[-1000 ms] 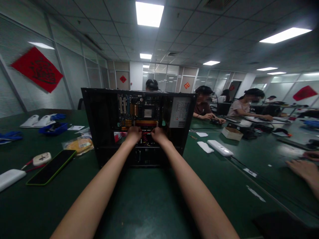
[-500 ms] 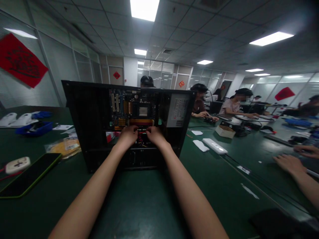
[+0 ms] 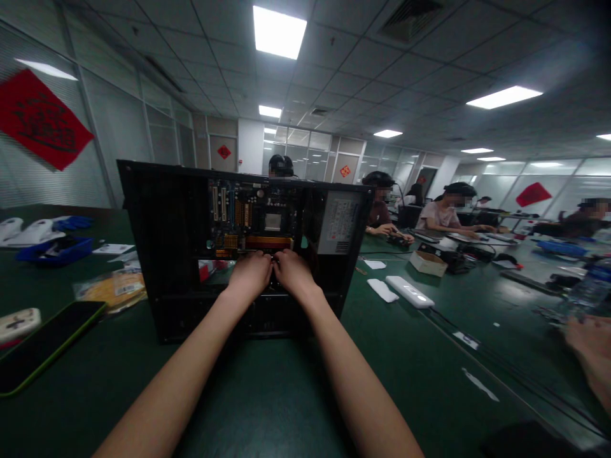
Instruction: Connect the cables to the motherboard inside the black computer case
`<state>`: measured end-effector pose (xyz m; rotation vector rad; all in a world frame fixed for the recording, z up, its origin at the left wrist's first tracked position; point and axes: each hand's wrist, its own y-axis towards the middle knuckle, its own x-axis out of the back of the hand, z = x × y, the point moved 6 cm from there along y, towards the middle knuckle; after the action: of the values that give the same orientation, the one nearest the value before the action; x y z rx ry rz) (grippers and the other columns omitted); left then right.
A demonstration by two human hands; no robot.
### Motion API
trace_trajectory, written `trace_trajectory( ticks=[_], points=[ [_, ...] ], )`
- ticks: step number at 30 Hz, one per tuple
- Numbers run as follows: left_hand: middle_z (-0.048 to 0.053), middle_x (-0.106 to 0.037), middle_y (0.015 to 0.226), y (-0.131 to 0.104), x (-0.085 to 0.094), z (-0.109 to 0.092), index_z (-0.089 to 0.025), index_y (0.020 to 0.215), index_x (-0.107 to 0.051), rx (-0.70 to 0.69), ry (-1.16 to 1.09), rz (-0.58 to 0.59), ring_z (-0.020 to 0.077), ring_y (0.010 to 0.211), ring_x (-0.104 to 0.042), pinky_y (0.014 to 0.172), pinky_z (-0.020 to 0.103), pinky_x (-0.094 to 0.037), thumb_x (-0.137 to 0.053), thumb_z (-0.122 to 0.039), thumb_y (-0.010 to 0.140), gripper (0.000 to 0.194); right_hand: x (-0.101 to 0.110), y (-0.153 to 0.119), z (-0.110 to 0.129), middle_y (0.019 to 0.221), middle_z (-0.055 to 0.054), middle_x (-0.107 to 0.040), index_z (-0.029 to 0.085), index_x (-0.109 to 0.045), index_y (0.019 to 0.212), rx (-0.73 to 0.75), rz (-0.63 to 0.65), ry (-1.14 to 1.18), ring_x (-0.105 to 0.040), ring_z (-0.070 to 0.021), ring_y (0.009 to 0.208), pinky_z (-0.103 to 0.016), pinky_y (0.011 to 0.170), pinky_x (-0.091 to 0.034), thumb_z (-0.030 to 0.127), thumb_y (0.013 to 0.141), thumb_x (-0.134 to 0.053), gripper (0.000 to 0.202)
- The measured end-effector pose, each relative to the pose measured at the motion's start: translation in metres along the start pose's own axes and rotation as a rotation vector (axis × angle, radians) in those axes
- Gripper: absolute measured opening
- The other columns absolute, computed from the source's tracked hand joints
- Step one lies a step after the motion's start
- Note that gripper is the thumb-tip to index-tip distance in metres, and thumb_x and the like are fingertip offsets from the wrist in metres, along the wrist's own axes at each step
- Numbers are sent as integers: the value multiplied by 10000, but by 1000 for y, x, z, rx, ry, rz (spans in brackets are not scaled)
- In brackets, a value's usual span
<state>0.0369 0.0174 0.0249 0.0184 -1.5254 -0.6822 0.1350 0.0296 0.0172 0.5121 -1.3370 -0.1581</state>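
Observation:
A black computer case (image 3: 165, 254) stands upright on the green table with its open side toward me. Inside it are a motherboard (image 3: 252, 198) with a bare silver processor (image 3: 273, 221), gold-coloured slots, and a labelled power supply (image 3: 342, 219) at the upper right. My left hand (image 3: 251, 277) and my right hand (image 3: 293, 272) meet just below the motherboard's lower edge, in the opening of the case. Both are closed, fingertips pinched and nearly touching each other. Whatever they hold is hidden behind the fingers.
Left of the case lie a phone (image 3: 50, 343), a yellow item in a clear bag (image 3: 112, 291) and a blue tray (image 3: 55, 249). To its right are a white power strip (image 3: 409, 292) and a small box (image 3: 428, 263). A co-worker's hand (image 3: 589, 346) is at the right edge.
My hands have drawn together, so the gap between them with the red and orange wires is covered now. The view has tilted slightly upward. The co-worker's hand at right has moved.

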Motion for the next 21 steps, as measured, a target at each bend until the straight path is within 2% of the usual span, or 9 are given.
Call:
trace_trajectory(
  ticks=[4, 10, 16, 21],
  points=[
    [165, -602, 1094, 1, -5, 7, -119, 1067, -665, 43, -13, -18, 303, 1006, -621, 806, 378, -501, -475, -294, 948, 285, 4, -2, 9, 1134, -105, -612, 172, -658, 1060, 43, -1, -76, -609, -198, 982, -260, 748, -459, 199, 972, -467, 212],
    [160, -556, 1142, 1, -8, 10, -133, 1111, -639, 74, 6, -16, 306, 1024, -600, 789, 380, -512, -467, -287, 941, 287, 2, -1, 15, 1130, -102, -603, 179, -639, 1071, 96, 50, -116, -603, -203, 1015, -263, 774, -480, 194, 979, -448, 213],
    [156, -559, 1150, 2, -14, 15, -129, 1106, -617, 74, -31, -3, 296, 1030, -596, 802, 363, -510, -493, -269, 931, 256, 2, -6, 15, 1123, -133, -617, 158, -629, 1114, -8, 75, -187, -634, -235, 998, -288, 755, -510, 216, 960, -505, 207],
    [154, -585, 1149, 6, -20, 18, -113, 1091, -598, 57, -136, 43, 255, 1039, -604, 865, 333, -491, -469, -176, 929, 216, 0, -6, 17, 1125, -142, -621, 155, -617, 1127, -46, 77, -177, -644, -243, 1002, -304, 751, -519, 228, 967, -498, 212]
  ],
)
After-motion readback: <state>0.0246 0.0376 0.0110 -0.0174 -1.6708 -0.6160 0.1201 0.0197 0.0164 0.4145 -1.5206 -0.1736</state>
